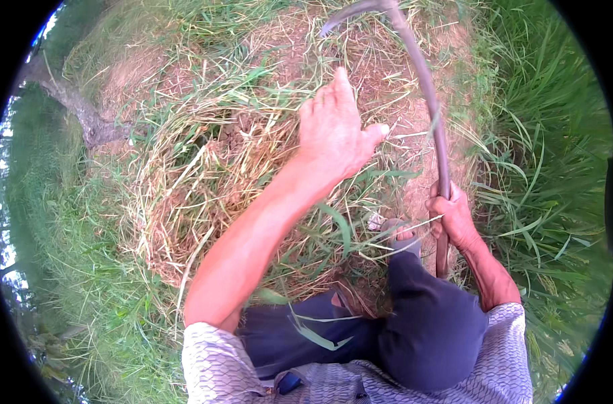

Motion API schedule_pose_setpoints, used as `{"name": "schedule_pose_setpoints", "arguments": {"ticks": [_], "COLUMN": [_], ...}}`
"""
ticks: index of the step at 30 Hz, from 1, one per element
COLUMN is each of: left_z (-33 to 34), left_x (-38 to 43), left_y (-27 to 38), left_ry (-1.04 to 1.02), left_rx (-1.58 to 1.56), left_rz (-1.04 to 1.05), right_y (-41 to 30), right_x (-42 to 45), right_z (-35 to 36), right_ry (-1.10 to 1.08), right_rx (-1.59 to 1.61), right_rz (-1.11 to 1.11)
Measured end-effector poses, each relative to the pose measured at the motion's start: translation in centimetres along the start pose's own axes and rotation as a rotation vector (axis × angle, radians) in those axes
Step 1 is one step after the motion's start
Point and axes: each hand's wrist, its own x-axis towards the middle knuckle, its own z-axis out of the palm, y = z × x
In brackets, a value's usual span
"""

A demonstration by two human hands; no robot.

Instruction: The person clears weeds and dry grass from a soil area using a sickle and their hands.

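A long, curved brown stick-like tool (428, 91) runs up the right side of the view, and my right hand (453, 214) is closed around its lower part. At the top it bends left into a hooked end (349, 12) that tapers to a point above the ground; whether that end is wood or metal is unclear. My left hand (331, 123) reaches forward, palm down, over cut grass, its thumb spread from the fingers. Nothing shows in it, and contact with the grass cannot be judged. Beneath my left forearm lies a heap of dry and green cut grass (200, 177).
Tall green grass (554, 166) stands along the right. A tree trunk (92, 123) rises at the left. Bare reddish soil (425, 136) with scattered straw lies ahead. My bent knee (432, 333) in dark trousers and my foot (402, 232) are close to the tool's lower end.
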Motion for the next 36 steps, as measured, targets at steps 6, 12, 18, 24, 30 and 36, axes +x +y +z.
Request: {"name": "schedule_pose_setpoints", "arguments": {"ticks": [6, 12, 18, 24, 30, 36], "left_z": [10.2, 6.2, 7.0, 6.2, 6.9, 5.4], "left_x": [2.6, 2.5, -2.1, -3.1, -3.6, -5.4], "left_y": [-1.9, -6.8, -6.9, -8.4, -10.3, -11.0], "left_ry": [-0.477, -0.542, -0.428, -0.424, -0.342, -0.313], "left_rx": [0.603, 0.572, 0.623, 0.518, 0.539, 0.617], "left_rz": [0.015, -0.191, -0.021, 0.031, 0.100, 0.201], "right_y": [1.9, 4.6, 14.8, 17.8, 3.7, 11.7], "right_x": [5.0, 7.5, -1.8, -13.9, 3.8, 1.0], "right_z": [-5.7, -5.1, -10.4, -17.7, -6.6, -5.7], "right_ry": [0.081, 0.040, 0.153, 0.134, 0.248, -0.152], "right_rx": [0.062, -0.119, -0.698, -0.636, -0.163, -0.914], "right_rz": [0.196, 0.237, 0.311, 0.135, 0.016, 0.262]}}
